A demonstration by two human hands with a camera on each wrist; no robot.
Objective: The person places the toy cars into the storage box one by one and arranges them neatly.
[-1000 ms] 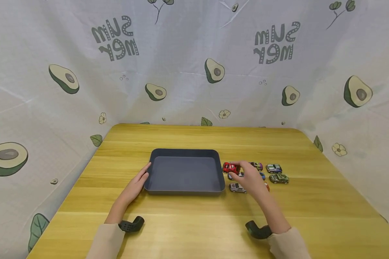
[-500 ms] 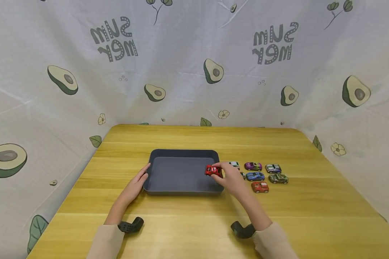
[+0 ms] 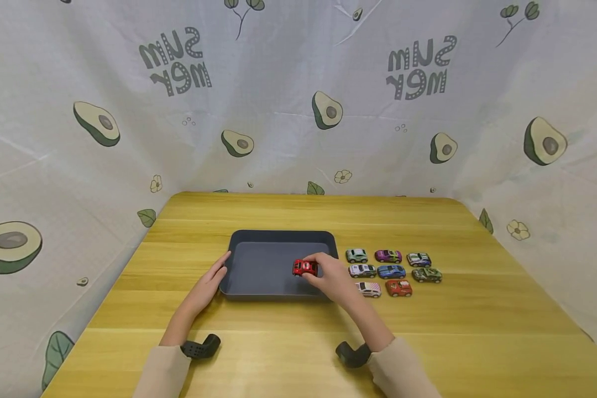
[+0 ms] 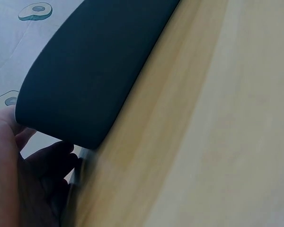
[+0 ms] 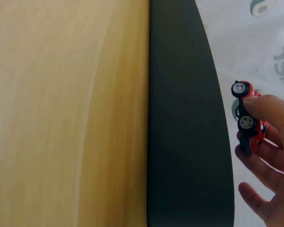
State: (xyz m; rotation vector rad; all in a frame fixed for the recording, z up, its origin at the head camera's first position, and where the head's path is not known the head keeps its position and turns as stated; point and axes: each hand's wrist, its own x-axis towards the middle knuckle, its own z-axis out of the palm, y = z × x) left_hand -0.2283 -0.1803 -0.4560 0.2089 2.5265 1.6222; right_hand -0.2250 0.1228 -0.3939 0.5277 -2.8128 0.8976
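A small red toy car [image 3: 304, 268] is pinched between the thumb and fingers of my right hand [image 3: 330, 276], held over the right part of a dark grey tray [image 3: 258, 268]. In the right wrist view the red toy car [image 5: 246, 116] shows its wheels, with the thumb pressed on its side and the tray's wall [image 5: 189, 118] beside it. At the tray's left edge, my left hand [image 3: 206, 284] rests with fairly straight fingers along the rim. The left wrist view has the left hand [image 4: 42, 175] right at the tray's corner [image 4: 61, 113].
Several toy cars stand in rows right of the tray, among them a purple one [image 3: 388, 255], a blue one [image 3: 391, 271], an orange-red one [image 3: 399, 288] and a camouflage one [image 3: 427, 275]. The wooden table [image 3: 278, 354] meets a printed cloth [image 3: 278, 110] behind.
My right hand has carried the red toy car leftward from beside the other cars to over the tray, uncovering the cars behind it. My left hand stays at the tray's edge.
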